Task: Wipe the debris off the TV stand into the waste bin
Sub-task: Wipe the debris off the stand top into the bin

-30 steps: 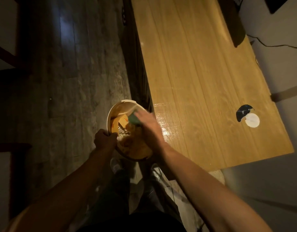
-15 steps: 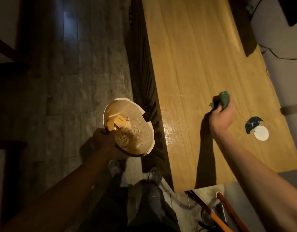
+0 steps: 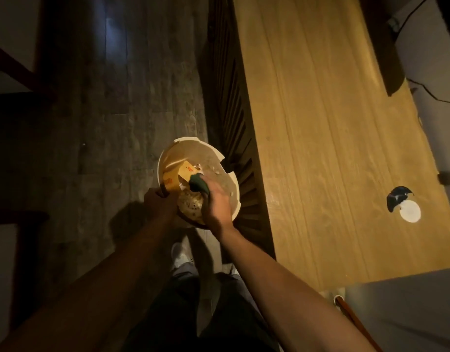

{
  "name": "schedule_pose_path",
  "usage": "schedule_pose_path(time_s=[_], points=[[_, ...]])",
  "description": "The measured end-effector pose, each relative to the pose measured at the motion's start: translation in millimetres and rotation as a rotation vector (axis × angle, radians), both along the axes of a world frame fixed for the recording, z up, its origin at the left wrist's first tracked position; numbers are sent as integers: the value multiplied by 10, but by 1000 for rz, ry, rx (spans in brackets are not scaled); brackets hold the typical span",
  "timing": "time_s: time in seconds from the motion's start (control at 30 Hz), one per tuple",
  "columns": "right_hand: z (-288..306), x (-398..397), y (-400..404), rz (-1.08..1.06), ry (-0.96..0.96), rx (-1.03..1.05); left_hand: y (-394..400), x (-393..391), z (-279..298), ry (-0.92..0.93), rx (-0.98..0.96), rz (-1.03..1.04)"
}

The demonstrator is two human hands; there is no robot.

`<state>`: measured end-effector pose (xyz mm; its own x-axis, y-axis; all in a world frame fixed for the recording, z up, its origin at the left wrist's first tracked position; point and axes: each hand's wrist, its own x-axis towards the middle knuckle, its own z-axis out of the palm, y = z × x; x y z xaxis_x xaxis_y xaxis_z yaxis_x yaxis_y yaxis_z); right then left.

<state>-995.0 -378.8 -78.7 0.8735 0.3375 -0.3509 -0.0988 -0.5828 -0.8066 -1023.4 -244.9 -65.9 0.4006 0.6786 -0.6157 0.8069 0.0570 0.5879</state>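
Back from the wooden surface [image 3: 320, 148], the right hand [image 3: 216, 201] now hangs over the waste bin [image 3: 229, 179] again, where half a second ago it was out over the boards with the cloth. At the left of the frame lies dark plank floor [image 3: 104, 123], and a bare forearm runs up from the lower left. The left hand [image 3: 159, 199] is closed on the bin's near left rim, holding it just beside the stand's dark slatted front [image 3: 234, 110]. Inside the cream bin, at frame centre, sit a yellow carton [image 3: 185, 170] and a pale heap of crumbs [image 3: 189, 201]. The right hand is blurred, its fingers closed around a green cloth [image 3: 197, 182] above the bin's contents. Below the bin a pale shoe [image 3: 179, 252] shows on the floor. Right of centre the surface stretches to the top edge. Near its lower right lie a white disc [image 3: 410, 210] and a dark scrap [image 3: 396, 198], touching each other.
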Motion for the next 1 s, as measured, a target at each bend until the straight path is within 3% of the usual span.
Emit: schedule_pose_path(time_s=[0.17,0.4,0.53,0.83,1.0], points=[[166,-130,83,-213,38,19,283,-122,-56,-5,-13,-26],[338,-116,73,-517,245,152,836,-287,-25,15,-28,-78],[362,-135,212,-575,277,226,1131,-255,-9,11,-87,-55],[199,481,671,-612,287,263,1483,565,-169,127,24,-239],[-109,1089,929,-592,355,235,1669,1249,-366,207,-98,-231]])
